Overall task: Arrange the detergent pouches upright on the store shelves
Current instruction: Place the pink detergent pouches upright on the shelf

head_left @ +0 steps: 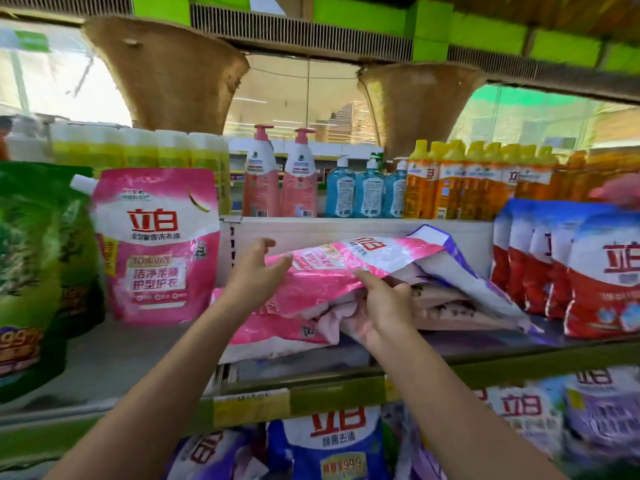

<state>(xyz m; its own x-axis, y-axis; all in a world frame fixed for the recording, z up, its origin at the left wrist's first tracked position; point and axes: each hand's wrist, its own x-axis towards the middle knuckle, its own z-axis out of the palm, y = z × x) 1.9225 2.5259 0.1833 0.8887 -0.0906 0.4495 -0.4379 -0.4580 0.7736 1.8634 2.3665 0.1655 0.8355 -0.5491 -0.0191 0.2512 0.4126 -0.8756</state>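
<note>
Pouches: one glossy pink pouch (157, 244) stands upright on the shelf (104, 362); a crinkled pile (346, 289) lies flat beside it. Right hand (384, 306) pinches the top pouch's edge; left hand (258, 271), fingers relaxed, touches it.

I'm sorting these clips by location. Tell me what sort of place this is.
Most likely a shop's cleaning-goods aisle. Rows of matching bottles fill the upper shelf, branded detergent pouches stand and lie on the middle shelf, and a price label strip runs along its front edge.
</note>
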